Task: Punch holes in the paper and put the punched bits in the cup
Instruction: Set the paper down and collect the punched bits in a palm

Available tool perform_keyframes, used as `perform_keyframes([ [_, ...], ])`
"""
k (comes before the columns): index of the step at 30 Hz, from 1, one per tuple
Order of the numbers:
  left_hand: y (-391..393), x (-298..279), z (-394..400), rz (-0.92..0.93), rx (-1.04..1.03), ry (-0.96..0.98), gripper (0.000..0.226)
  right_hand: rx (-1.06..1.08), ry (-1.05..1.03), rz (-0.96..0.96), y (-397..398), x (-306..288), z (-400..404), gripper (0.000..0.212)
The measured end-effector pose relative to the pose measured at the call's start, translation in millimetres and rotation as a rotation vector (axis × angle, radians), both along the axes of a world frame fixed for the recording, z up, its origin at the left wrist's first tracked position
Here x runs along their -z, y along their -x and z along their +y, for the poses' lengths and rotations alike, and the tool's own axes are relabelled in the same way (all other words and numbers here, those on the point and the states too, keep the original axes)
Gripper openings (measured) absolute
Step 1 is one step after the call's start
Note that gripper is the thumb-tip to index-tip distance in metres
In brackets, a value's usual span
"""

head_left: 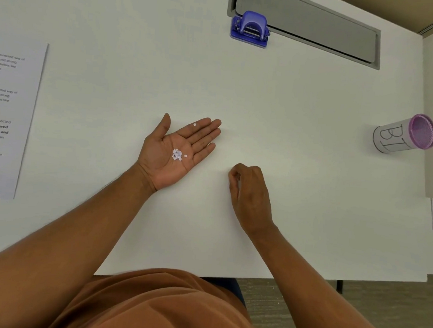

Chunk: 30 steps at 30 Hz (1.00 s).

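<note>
- The left hand (179, 151) is lying palm up and open on the table (118, 16), gripping nothing, cradling a small heap of bits (177, 154) in the palm, with one stray bit (194, 124) sitting on a finger.
- The right hand (249, 189) is hovering just right of it, thumb and fingertips curling together as if pinching; I cannot tell whether a bit is caught between them.
- The cup (404, 134) is lying tipped toward the right edge of the table, well apart from both hands, its purple rim facing right.
- The punch (250, 29) is sitting at the far side, next to a grey cable hatch (322, 30); the paper (8, 118) is resting at the left edge.
- Judging by this, the step in hand is gathering bits into the palm before carrying them to the cup.
- To do it well, the palm should be kept level and slightly cupped, since the bits look light and loose; the one on the finger seems likeliest to slide off.
- The cup will probably need steadying or righting before the palm is tipped over its mouth.
- Handwritten letters on the cup's white sleeve are reading "BT".
- Print on the paper is mostly too blurred, though "is centered" and "connected way of" are showing.
</note>
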<state>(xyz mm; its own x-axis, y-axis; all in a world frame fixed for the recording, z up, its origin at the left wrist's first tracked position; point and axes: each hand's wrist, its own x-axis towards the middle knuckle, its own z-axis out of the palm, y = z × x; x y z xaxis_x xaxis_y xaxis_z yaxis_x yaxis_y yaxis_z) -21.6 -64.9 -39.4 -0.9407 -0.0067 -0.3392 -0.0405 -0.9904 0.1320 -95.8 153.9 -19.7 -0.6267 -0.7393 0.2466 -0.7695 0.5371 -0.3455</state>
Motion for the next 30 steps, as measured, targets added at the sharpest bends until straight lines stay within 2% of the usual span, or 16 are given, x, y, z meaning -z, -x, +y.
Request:
perform_keyframes([
  [3,1,-1,0,-0.006,-0.008,0.002,0.08,-0.001,-0.005,0.002,-1,1,-4,0.019],
  [8,-7,-3,2,-0.014,-0.037,-0.017,0.079,0.121,0.167,-0.242,-29,-21,-34,0.027],
  [11,-21,-2,0,-0.01,-0.071,-0.062,0.08,0.009,0.232,-0.286,-61,-31,-65,0.023],
  [16,-38,-6,-1,-0.043,-0.1,-0.05,0.081,-0.114,0.181,-0.315,-78,-16,-85,0.035],
  [22,-46,-8,-1,-0.074,-0.154,-0.035,0.081,-0.232,0.194,-0.21,-74,-28,-96,0.027],
  [26,-47,-7,5,-0.054,-0.167,-0.036,0.081,-0.183,0.198,-0.335,-70,-35,-90,0.014],
  [30,-43,-10,11,-0.062,-0.184,-0.032,0.078,-0.054,0.273,-0.464,-51,-48,-63,0.015],
])
